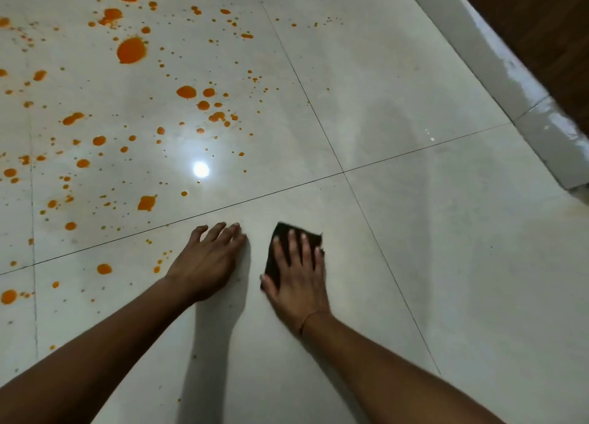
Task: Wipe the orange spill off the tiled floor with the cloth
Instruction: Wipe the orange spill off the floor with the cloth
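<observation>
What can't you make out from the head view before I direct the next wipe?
- Cloth: mostly covered by the right hand; its full shape is hidden.
- Orange spill: runs off the top and left edges; its extent is unknown.
- Floor under left hand: hidden.
- Dark area top right: too dim to identify.

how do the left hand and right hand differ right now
The left hand lies bare on the tile, while the right hand presses down on the dark cloth. The left hand sits nearer the orange spill; the right hand is over clean floor. The left hand's fingers are curled slightly; the right hand's are spread straight. Both rest palm down on the tiled floor.
</observation>
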### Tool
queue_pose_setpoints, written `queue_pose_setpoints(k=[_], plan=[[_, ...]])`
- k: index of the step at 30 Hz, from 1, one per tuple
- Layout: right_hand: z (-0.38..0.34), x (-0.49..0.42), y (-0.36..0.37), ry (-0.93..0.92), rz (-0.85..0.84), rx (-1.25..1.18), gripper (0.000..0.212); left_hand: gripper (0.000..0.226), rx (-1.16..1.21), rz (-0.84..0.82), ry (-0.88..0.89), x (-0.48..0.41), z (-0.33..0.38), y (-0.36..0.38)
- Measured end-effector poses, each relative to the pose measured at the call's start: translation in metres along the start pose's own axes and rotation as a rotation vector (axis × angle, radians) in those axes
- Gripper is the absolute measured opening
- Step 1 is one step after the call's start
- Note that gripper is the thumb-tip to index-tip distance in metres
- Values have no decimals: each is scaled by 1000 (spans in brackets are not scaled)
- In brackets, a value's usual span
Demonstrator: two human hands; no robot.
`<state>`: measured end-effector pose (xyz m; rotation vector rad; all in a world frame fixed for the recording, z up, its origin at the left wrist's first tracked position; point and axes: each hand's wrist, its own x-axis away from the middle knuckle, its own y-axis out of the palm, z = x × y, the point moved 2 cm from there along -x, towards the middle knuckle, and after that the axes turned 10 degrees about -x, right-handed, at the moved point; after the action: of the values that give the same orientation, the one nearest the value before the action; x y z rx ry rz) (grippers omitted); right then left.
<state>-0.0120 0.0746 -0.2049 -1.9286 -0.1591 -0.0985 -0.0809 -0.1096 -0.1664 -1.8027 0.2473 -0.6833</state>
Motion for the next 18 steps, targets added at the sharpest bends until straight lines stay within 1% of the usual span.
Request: queue_pose_setpoints(k=[1,2,3,4,6,7,8,9,11,12,13,14,15,16,17,18], plan=[[1,26,-1,-86,-57,-2,77,52,-31,8,6,4,-7,2],[16,42,-7,-127,-75,-13,78,51,-59,15,16,8,-11,4],[33,43,-12,-121,-42,-10,79,51,-85,30,23,14,-16,7],[51,34,-16,-54,7,24,78,50,-101,54,37,17,-18,10],[58,-14,-20,190,76,35,77,51,-111,80,57,24,-22,19],[42,-39,-20,266,88,22,78,51,-111,79,53,26,-25,19],[13,-55,-12,246,103,11,78,51,-113,87,33,30,-31,22],[-16,-57,-3,165,98,1,78,51,-111,94,20,32,-35,22],[-59,-15,21,-93,-31,-17,77,52,-94,91,-15,40,-47,23],[-62,17,25,-212,-83,-24,77,53,-86,81,-37,45,-53,24],[-52,42,19,-278,-148,-14,78,53,-77,70,-64,55,-58,26],[-31,49,11,-322,-144,-20,79,54,-66,53,-84,63,-62,28],[-10,42,5,-300,-107,7,79,54,-49,37,-102,72,-65,31],[7,25,1,-214,-61,42,79,54,-30,31,-119,79,-66,35],[13,0,-4,-75,-29,62,79,53,-12,26,-127,86,-65,39],[5,-27,-1,39,10,42,79,52,4,17,-132,94,-64,46]])
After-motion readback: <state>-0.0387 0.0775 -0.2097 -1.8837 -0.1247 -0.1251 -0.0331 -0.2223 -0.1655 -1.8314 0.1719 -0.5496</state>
